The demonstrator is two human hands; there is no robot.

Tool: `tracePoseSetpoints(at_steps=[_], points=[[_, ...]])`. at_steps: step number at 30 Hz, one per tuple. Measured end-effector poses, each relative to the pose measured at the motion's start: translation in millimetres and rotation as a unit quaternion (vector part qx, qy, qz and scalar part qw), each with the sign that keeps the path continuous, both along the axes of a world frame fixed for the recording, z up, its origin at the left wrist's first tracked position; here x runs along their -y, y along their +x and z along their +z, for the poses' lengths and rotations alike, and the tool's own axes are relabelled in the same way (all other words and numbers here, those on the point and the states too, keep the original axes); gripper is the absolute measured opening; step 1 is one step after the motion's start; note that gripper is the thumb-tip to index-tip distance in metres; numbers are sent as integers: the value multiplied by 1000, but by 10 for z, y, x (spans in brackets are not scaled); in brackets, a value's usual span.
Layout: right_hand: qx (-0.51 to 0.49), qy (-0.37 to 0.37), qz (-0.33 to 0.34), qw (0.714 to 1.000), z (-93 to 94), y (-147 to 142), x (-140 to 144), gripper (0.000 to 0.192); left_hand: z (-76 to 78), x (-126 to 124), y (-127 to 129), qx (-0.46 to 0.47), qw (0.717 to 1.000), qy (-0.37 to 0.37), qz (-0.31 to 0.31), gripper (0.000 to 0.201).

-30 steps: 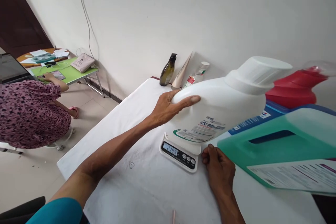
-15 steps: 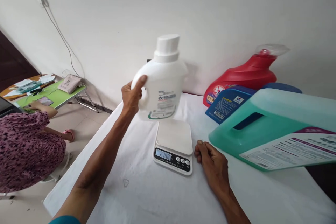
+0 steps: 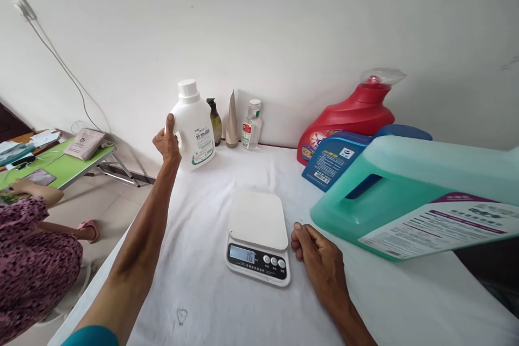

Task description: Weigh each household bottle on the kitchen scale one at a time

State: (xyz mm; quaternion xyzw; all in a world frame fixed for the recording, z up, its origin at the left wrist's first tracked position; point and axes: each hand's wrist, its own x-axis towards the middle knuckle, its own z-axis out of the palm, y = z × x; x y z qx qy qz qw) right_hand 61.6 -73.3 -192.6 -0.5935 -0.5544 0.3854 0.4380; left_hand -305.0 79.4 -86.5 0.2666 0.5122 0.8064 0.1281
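Observation:
By its handle, my left hand (image 3: 167, 143) grips a white laundry detergent bottle (image 3: 197, 124) with a white cap, upright at the far left of the table; whether its base touches the cloth I cannot tell. In the middle lies a white digital kitchen scale (image 3: 258, 221) with a bare plate, its display reading about 16. My right hand (image 3: 318, 251) rests on the cloth just right of the scale, fingers curled in; whether anything is inside them is hidden.
Along the wall stand a dark pump bottle (image 3: 216, 123), a brownish tube (image 3: 232, 121) and a clear bottle (image 3: 252, 127). At right are a red bottle (image 3: 352, 111), a blue bottle (image 3: 334, 157) and a large green jug (image 3: 405, 194). A person (image 3: 36, 259) sits left by a green table (image 3: 65, 165).
My left hand has carried the detergent bottle from above the scale leftward and down to the table's back left. The scale display dropped from about 2140 to 16. The right hand stays put.

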Motion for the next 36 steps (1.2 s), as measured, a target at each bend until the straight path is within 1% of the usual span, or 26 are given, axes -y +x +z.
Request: tracePoseSetpoints(at_steps=[3,6,9,12,14,15,16,17,18,19,20,21,22,23,24,26,27,28,30,32,33,34,35,36], points=[[-1,-7,-2,1000,-25,2,-5,61,-1,-120,-11,9,1000,1,29,76],[-4,-11,1,1000,-15,-4,1,61,-15,-213,0,-3,999,7,47,75],[-12,-12,4,1000,9,-14,5,61,-32,-280,5,-25,998,9,54,76],[-22,-3,3,1000,18,-26,5,61,-31,-275,-24,-36,998,-17,45,73],[-28,7,1,1000,9,-35,5,61,-5,-211,-58,-58,996,-54,43,65],[-30,12,-1,999,3,-39,5,60,19,-163,-70,-76,993,-72,55,59],[-32,17,-2,999,-3,-44,5,60,52,-106,-69,-102,988,-87,79,52],[-35,22,-1,999,-8,-48,5,59,95,-41,-47,-125,980,-93,123,43],[-39,26,1,999,-11,-52,5,58,146,30,4,-154,968,-86,176,36],[-44,29,2,999,-12,-55,4,57,205,107,94,-191,954,-68,222,32],[-48,32,4,998,-9,-57,4,56,266,190,227,-234,941,-43,240,35],[-51,36,6,998,-5,-59,5,55,326,278,405,-279,934,-12,224,39],[-52,41,7,998,0,-60,6,54,380,367,626,-317,933,17,169,43],[-50,46,9,998,4,-61,7,54,423,455,882,-339,936,34,85,43],[-47,51,8,998,6,-60,8,53,452,536,1161,-353,935,38,-12,42],[-34,63,9,997,-1,-59,4,52,465,657,1730,-358,911,26,-201,42],[-26,72,10,997,-11,-58,-2,51,453,692,1993,-348,895,16,-280,44],[-17,82,11,996,-25,-59,-9,50,432,708,2227,-334,878,-1,-344,46],[-3,102,13,995,-60,-63,-29,48,377,689,2590,-300,843,-38,-445,50],[4,114,12,993,-93,-73,-51,48,322,619,2823,-262,798,-73,-537,52],[5,117,10,993,-105,-80,-62,47,298,575,2905,-243,778,-88,-572,53],[5,118,8,993,-114,-87,-73,47,276,531,2972,-224,765,-99,-596,53],[4,119,6,993,-119,-94,-83,46,255,494,3032,-205,759,-106,-609,54],[5,119,2,993,-122,-99,-91,45,237,467,3090,-184,764,-108,-609,54]])
